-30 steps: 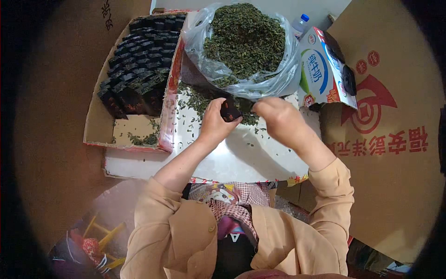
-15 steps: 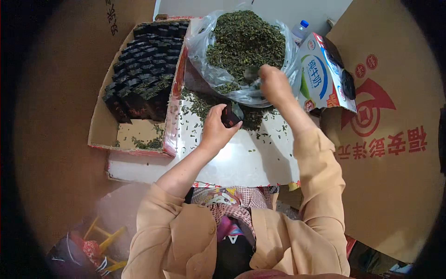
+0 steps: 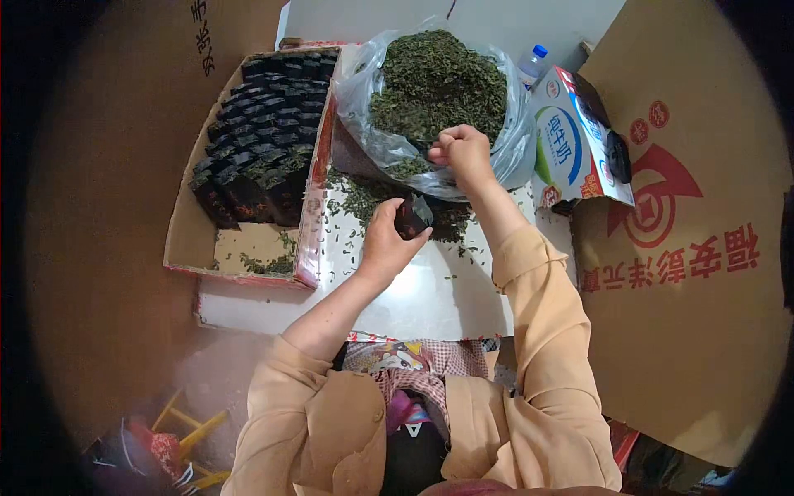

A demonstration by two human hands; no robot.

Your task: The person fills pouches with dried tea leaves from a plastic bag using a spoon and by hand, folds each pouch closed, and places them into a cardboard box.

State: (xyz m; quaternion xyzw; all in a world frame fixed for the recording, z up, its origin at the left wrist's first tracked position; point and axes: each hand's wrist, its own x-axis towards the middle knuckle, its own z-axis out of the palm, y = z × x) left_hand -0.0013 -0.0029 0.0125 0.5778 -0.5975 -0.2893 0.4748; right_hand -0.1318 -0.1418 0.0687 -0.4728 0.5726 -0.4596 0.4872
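My left hand (image 3: 387, 240) has its thumb and fingers closed around a small black pouch (image 3: 413, 217), held upright with its open top facing up. Beyond it stands a big clear plastic bag (image 3: 356, 103) heaped with dried, curled tea leaves (image 3: 442, 83). At the bag's near edge, over the leaves, my right hand (image 3: 465, 155) has its fingers pinched together. What they hold is dark and blurred at the fingertips, and I cannot make out its shape. Loose leaves (image 3: 360, 198) lie scattered beneath the pouch and around the bag.
On the left, a cardboard tray (image 3: 178, 240) holds rows of filled black pouches (image 3: 265, 124) and some spilled leaves. A white milk carton (image 3: 566, 136) and a blue-capped bottle (image 3: 532, 66) stand at right. Large cardboard panels (image 3: 686, 331) flank the white tabletop (image 3: 397, 306).
My right hand has moved left and slightly down, towards the pouch. A greyish rounded thing showed at its fingertips earlier. My left hand still grips the pouch; the view has shifted slightly.
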